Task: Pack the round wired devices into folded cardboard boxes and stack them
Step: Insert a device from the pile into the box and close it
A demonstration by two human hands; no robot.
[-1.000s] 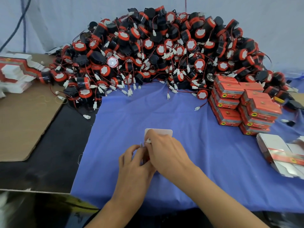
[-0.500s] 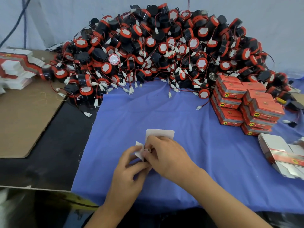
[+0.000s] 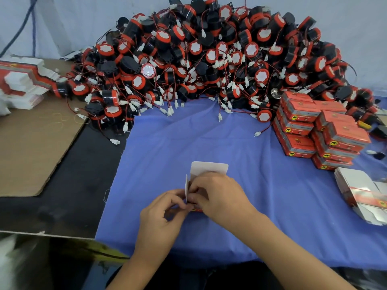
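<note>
A small cardboard box (image 3: 209,168) lies on the blue cloth (image 3: 209,139) in front of me, its white top flap standing open and a narrow side flap sticking up at the left. My right hand (image 3: 217,195) covers the box and grips it, fingers curled over its opening. My left hand (image 3: 165,216) pinches the side flap from the left. What is inside the box is hidden by my hands. A big heap of round black-and-red wired devices (image 3: 209,59) fills the far side. Packed red boxes (image 3: 318,132) are stacked at the right.
Flat unfolded boxes (image 3: 366,195) lie at the right edge, and another pile of flat boxes (image 3: 23,80) sits at the far left beside a brown cardboard sheet (image 3: 31,147). A black table surface (image 3: 79,185) shows left of the cloth.
The narrow side flap has swung from lying outward to standing upright at the box's left. My left hand's fingers moved up to it. My right hand stays on the box.
</note>
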